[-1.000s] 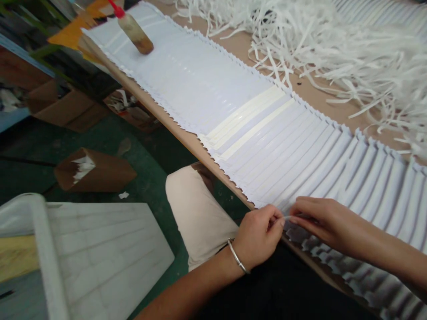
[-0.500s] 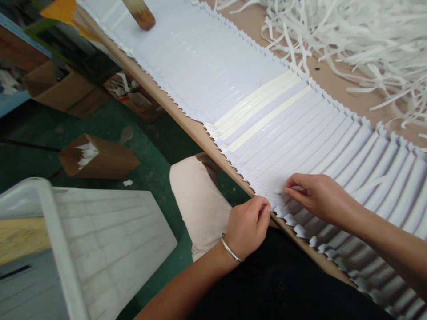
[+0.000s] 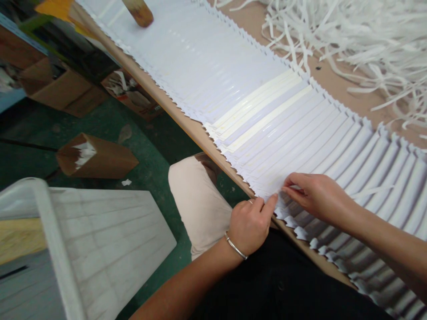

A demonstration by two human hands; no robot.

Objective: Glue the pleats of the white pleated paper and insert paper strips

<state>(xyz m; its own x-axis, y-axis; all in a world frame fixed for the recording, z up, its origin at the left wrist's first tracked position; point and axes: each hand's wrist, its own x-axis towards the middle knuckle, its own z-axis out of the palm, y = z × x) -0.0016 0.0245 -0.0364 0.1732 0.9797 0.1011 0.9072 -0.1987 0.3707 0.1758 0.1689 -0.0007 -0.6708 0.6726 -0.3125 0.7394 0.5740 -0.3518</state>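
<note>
A long row of overlapping white paper pieces (image 3: 213, 66) with jagged ends runs diagonally along the table. My left hand (image 3: 251, 222), wearing a bracelet and a ring, is closed at the near edge of the row. Its index fingertip touches the paper close to my right fingertips; whatever lies under it is hidden. My right hand (image 3: 313, 195) is pinched closed just above the same spot. A thin white strip (image 3: 378, 190) shows beyond my right wrist and seems to run into that hand, its other end hidden. Toward the right the pieces stand up in curved folds.
A heap of loose white strips (image 3: 350, 40) covers the table's far side. A wooden-looking block or handle (image 3: 142, 15) rests on the row's far end. On the left floor stand a whitish plastic bin (image 3: 110, 240), a brown carton (image 3: 106, 155) and further boxes (image 3: 60, 93).
My left hand has moved slightly right and up, its index finger now reaching to the right fingertips. My right hand has barely moved; the strip behind it lies a little flatter.
</note>
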